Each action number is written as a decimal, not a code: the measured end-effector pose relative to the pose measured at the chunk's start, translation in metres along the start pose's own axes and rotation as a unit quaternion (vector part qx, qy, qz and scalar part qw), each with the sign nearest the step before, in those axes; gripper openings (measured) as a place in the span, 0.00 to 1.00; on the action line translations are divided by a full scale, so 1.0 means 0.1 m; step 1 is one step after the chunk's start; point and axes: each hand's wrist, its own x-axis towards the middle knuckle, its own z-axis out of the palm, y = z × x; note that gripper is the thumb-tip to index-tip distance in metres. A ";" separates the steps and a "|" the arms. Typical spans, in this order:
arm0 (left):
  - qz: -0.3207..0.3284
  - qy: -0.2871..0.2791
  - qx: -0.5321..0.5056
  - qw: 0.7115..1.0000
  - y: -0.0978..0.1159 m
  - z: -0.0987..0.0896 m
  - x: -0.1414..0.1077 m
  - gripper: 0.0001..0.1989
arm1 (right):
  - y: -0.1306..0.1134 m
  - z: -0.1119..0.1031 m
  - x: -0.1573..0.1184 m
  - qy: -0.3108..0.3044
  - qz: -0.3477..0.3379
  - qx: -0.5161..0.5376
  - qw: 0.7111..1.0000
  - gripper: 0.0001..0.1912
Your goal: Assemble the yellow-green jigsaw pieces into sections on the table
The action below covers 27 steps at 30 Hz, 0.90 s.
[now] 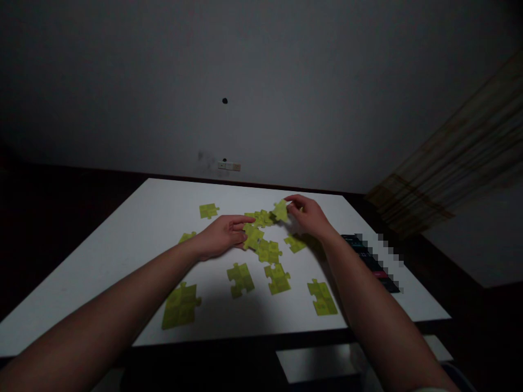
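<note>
right hand [308,218] in a narrow grip, fingertips pinching a yellow-green jigsaw piece [280,210], which tilts up off the white surface [122,272] above a small cluster of pieces [259,219]. left hand [223,237] open, fingers extended, just beside a second piece [253,237], seemingly steadying it. loose pieces [240,280] lie flat and spread apart, apparently so each stays separately reachable.
</note>
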 end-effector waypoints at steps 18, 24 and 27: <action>-0.009 0.031 -0.018 0.999 -0.07 -0.13 0.07 0.29 | 0.32 -0.25 0.11 0.162 0.082 0.116 0.977 0.23; 0.004 0.055 -0.007 0.998 -0.06 -0.11 0.07 0.27 | 0.29 -0.24 0.08 0.163 0.078 0.120 0.976 0.23; 0.013 0.078 -0.002 0.997 -0.06 -0.11 0.09 0.26 | 0.28 -0.24 0.09 0.155 0.079 0.112 0.978 0.22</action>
